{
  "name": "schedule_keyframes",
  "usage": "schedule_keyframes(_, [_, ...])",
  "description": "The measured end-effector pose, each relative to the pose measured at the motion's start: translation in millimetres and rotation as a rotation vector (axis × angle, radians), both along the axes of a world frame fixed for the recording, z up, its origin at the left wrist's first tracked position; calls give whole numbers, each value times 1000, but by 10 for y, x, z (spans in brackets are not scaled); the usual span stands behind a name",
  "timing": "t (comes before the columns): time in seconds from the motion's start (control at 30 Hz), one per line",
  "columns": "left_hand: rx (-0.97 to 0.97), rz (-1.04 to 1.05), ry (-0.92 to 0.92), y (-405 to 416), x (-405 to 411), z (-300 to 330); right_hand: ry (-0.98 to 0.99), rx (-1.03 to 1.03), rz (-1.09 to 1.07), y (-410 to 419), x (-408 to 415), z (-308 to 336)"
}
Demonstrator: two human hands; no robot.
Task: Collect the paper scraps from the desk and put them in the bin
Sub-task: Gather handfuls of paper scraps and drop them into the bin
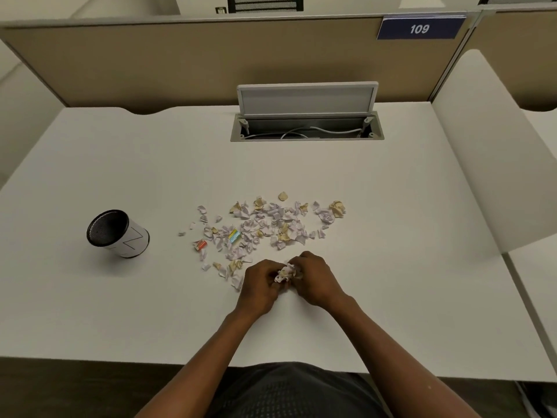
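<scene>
Several torn paper scraps (265,224), white, lilac and tan, lie scattered across the middle of the white desk (120,164). A small colourful scrap (234,236) and an orange one (200,245) lie among them. My left hand (259,282) and my right hand (313,277) meet at the near edge of the pile, their fingers curled round a bunch of gathered scraps (286,273) held between them. The bin (117,233), a small white cylinder with a black mesh inside, stands on the desk to the left, well apart from both hands.
An open cable hatch (306,128) with its lid raised sits at the back of the desk. A tan partition (211,61) bearing a sign "109" closes the far side. A white side panel (488,152) rises at the right.
</scene>
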State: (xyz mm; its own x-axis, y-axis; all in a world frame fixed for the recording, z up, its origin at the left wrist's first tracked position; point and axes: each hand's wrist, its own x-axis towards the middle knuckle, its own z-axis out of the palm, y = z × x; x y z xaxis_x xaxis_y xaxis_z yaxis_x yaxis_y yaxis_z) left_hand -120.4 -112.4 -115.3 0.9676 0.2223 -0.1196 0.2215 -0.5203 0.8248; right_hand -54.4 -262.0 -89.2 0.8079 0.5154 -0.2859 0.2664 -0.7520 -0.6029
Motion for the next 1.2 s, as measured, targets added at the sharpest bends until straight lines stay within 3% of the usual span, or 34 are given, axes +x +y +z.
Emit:
schedule_keyframes(0.3, [-229, 115, 72, 138, -91, 147, 137, 208, -159, 70, -19, 61])
schedule_keyframes(0.57, [-445, 203, 1, 614, -191, 387, 294, 443, -180, 461, -29, 285])
schedule_keyframes(0.8, [-481, 306, -51, 1195, -334, 621, 500, 646, -92, 1091, -3, 535])
schedule_keyframes(1.2, [-438, 494, -123, 2272, -712, 918, 479, 649, 90, 2444, -154, 764])
